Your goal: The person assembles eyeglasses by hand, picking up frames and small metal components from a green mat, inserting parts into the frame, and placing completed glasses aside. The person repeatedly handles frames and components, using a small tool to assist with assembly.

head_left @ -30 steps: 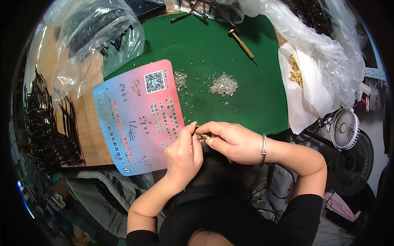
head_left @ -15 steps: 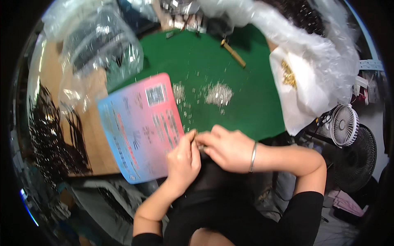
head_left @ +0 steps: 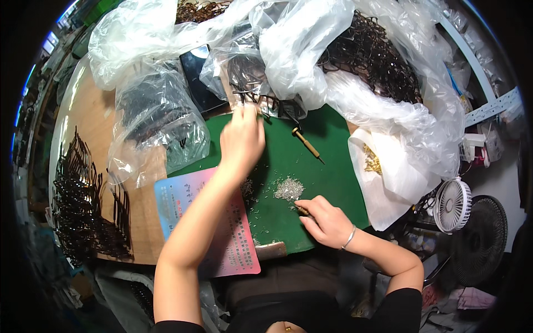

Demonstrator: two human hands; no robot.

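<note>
Fingers of the left hand (head_left: 241,139) stretch into a clear plastic bag of dark wire hairpins (head_left: 252,77), closing on pins just ahead; grip unclear. Right hand (head_left: 327,222) pinches a small brass piece (head_left: 302,210) beside the silvery heap of tiny parts (head_left: 288,188) on the green mat (head_left: 327,166). Drawing one pin free cleanly likely avoids tangling.

Wooden worktable (head_left: 83,111) under a green mat (head_left: 327,172); two fans (head_left: 452,205) beside it, perhaps floor-standing.
</note>
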